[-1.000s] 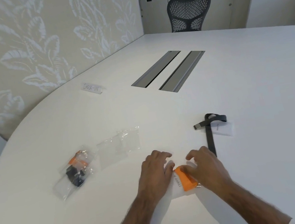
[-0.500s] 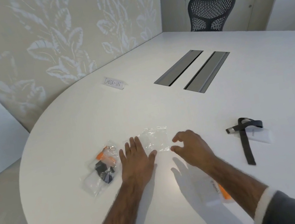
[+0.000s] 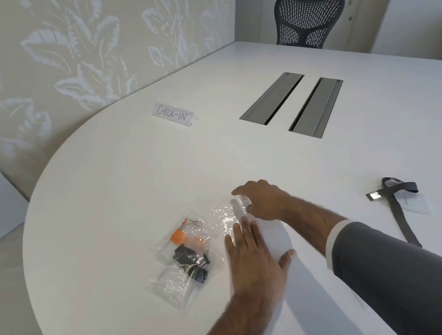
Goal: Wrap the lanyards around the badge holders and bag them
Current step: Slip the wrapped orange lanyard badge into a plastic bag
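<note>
An empty clear bag (image 3: 224,219) lies flat on the white table (image 3: 117,191). My right hand (image 3: 264,201) reaches over its right side, and thumb and fingers pinch the bag's edge. My left hand (image 3: 252,259) lies flat, fingers straight, with the fingertips at the bag's near edge. To the left sits a filled clear bag (image 3: 185,259) holding orange and black wrapped lanyards. At the right a black lanyard (image 3: 396,205) lies loose, attached to a clear badge holder (image 3: 419,207). The orange-wrapped badge holder is out of sight behind my right arm.
A folded "CHECK-IN" sign (image 3: 173,115) stands at the back left. Two grey cable slots (image 3: 272,99) (image 3: 317,107) cut the table's middle. A black mesh chair (image 3: 308,19) stands at the far end. The table's curved edge runs along the left.
Both hands left the orange-wrapped badge holder and moved forward to the empty bag. The right hand has since come onto the bag and taken its edge.
</note>
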